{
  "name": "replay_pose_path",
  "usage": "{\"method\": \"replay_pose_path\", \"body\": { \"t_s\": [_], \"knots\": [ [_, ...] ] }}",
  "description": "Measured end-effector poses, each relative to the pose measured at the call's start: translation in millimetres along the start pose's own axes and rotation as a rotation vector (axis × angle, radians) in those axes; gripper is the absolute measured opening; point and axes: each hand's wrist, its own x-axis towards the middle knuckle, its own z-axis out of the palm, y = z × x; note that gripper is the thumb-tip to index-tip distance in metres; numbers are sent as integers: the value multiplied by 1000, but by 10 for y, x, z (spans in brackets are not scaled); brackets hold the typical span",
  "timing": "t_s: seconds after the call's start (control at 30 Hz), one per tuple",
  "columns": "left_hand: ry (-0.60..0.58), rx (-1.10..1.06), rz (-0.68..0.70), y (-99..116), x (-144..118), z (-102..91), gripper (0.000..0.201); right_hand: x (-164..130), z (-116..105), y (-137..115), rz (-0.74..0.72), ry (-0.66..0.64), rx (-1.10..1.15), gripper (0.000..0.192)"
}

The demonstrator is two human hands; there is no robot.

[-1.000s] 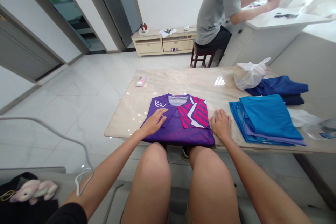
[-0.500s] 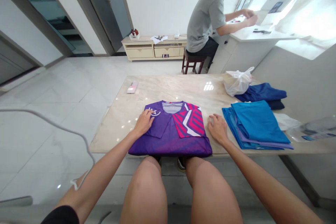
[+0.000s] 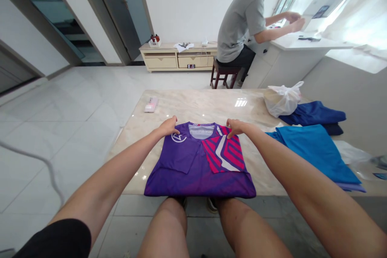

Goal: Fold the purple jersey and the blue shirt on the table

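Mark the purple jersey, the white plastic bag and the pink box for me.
purple jersey (image 3: 193, 169): head view, lower front panel.
white plastic bag (image 3: 281, 100): head view, middle of bag.
pink box (image 3: 151, 105): head view, top face.

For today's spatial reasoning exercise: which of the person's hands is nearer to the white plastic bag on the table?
Right. The right hand rests on the jersey's top right corner, toward the white plastic bag; the left hand is at the top left corner, farther away.

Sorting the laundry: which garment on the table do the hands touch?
The purple jersey with pink panel, at the near edge; the blue garments lie untouched aside.
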Motion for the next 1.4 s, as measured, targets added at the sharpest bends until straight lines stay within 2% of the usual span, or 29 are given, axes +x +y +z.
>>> {"method": "replay_pose_path", "body": {
  "t_s": [0.07, 0.2, 0.27, 0.33, 0.5, 0.63, 0.8, 0.93, 1.07, 1.2, 1.27, 1.4],
  "knots": [
    [-45, 20, -8, 38, 29, 14, 65, 20, 24, -15, -7, -42, 22, 77],
    [-137, 14, 9, 98, -6, 1, 42, -85, 46, -56, -63, -94, 13, 39],
    [-176, 3, 21, 123, -72, -14, 35, -201, 52, -111, -92, -83, -22, 30],
    [-217, -22, 38, 148, -162, -25, 33, -338, 56, -189, -104, -45, -67, 27],
    [-287, -112, 79, 209, -445, -30, 49, -667, 41, -404, -91, 7, -109, 32],
    [-277, -104, 116, 248, -671, -46, 46, -888, 40, -524, -51, 25, -119, 38],
    [-147, -6, 110, 308, -847, -184, 26, -1072, -1, -577, -15, 90, -134, 35],
    [-47, 114, 55, 341, -841, -403, 21, -1028, -168, -553, 1, 184, -145, 34],
    [-11, 177, 8, 301, -674, -573, 17, -806, -372, -510, 0, 228, -114, 31],
    [76, 202, -27, 205, -315, -708, 16, -473, -570, -457, 66, 348, -86, 30],
    [183, 197, -64, 191, -100, -838, 19, -323, -716, -423, 128, 463, -33, 33],
    [553, 86, -104, 321, 244, -1268, 29, -180, -1151, -325, 162, 778, 98, 45]
  ]
}}
